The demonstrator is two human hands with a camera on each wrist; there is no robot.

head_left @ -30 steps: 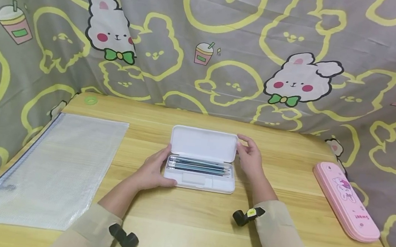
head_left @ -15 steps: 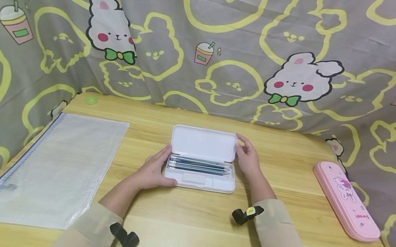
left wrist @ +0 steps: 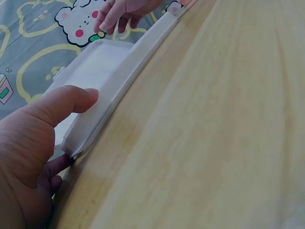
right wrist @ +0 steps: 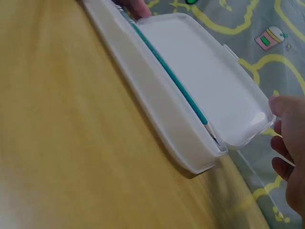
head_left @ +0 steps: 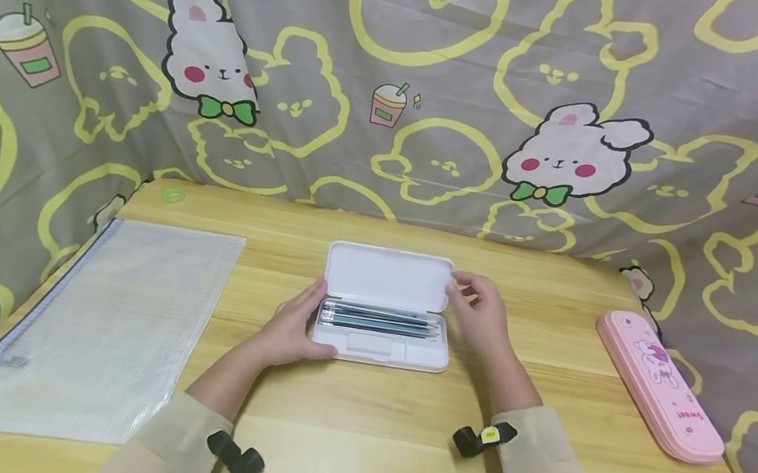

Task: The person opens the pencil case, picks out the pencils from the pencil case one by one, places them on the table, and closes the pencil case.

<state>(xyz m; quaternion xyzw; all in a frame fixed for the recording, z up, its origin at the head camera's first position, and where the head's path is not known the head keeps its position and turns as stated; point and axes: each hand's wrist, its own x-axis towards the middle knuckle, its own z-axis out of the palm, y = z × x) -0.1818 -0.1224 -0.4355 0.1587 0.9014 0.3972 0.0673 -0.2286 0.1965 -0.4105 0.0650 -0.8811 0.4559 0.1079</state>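
A white pencil case (head_left: 416, 355) lies on the table in the head view with its lid (head_left: 388, 276) raised at the back. Several pencils (head_left: 378, 321) lie in the rear compartment, and a white block (head_left: 370, 343) sits in the front one. My left hand (head_left: 290, 329) grips the case's left end; in the left wrist view its thumb (left wrist: 76, 101) lies over the front wall. At the lid's right edge, my right hand (head_left: 481, 314) pinches the rim between thumb and forefinger. One green pencil (right wrist: 171, 74) shows in the right wrist view.
To the left lies a clear mesh zip pouch (head_left: 101, 328). A pink pencil case (head_left: 662, 390) with a rabbit print lies on the right. The green ring (head_left: 172, 194) is at the back left corner. Patterned cloth (head_left: 443, 77) hangs behind the wooden table (head_left: 359, 442).
My right hand has shifted slightly down and right along the lid's edge, its fingers bending more. My left hand and the case stay in place.
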